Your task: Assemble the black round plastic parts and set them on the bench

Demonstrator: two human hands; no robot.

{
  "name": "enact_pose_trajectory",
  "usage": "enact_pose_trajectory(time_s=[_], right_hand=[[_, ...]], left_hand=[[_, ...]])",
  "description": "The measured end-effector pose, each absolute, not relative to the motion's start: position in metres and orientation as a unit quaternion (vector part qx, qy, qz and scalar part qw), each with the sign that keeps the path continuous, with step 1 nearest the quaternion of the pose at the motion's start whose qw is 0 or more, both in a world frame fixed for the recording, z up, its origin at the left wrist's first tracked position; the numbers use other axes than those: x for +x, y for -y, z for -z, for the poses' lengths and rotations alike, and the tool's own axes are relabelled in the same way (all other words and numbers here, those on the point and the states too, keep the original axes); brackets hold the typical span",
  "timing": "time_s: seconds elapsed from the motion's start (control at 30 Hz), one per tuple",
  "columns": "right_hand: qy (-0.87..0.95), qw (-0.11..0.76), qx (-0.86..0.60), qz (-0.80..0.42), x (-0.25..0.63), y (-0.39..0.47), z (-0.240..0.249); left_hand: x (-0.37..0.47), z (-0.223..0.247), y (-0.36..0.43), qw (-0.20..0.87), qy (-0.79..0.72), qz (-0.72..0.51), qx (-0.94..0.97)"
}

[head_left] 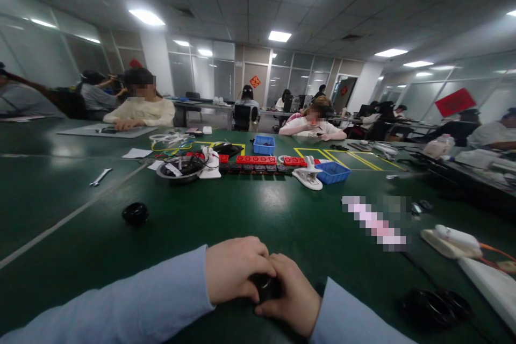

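Close to my body, at the bottom middle of the head view, both my hands are wrapped around a small glossy black rounded object [266, 288]. My left hand [237, 269] grips it from the left and above, with the thumb on the near side. From the right, my right hand [294, 295] closes on it, its fingers touching those of the left. Most of the object is hidden, so its exact kind does not show. On the green table [242, 209], ahead to the left, lies a black rounded piece [135, 214].
Beyond my hands are a metal bowl of cables [181, 176], red power strips [256, 160], a white clip [308, 174] and a blue bin [334, 172]. A wrench [100, 177] lies left. Black rounded items [429, 306] sit right. People sit across the table.
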State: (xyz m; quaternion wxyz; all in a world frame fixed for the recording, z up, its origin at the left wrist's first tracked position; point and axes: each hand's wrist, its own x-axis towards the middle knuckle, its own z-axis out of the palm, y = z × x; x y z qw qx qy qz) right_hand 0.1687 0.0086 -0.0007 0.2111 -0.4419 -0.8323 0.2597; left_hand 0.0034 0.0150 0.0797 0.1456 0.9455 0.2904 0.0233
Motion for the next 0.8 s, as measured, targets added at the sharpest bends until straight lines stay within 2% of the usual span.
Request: enact_pose_trajectory(time_s=[0.27,0.57,0.8], right_hand=[[0.831,0.204,-0.477,-0.203,0.163,0.000,0.000],[0.845,0.174,-0.468,-0.188,0.164,0.000,-0.007],[0.842,0.174,-0.477,-0.182,0.162,0.002,-0.008]], left_hand=[[0.027,-0.069,0.002,0.009,-0.480,-0.023,0.877],[0.031,-0.050,0.003,-0.068,-0.511,-0.094,0.852],[0.023,-0.056,-0.001,-0.071,-0.508,-0.054,0.857]])
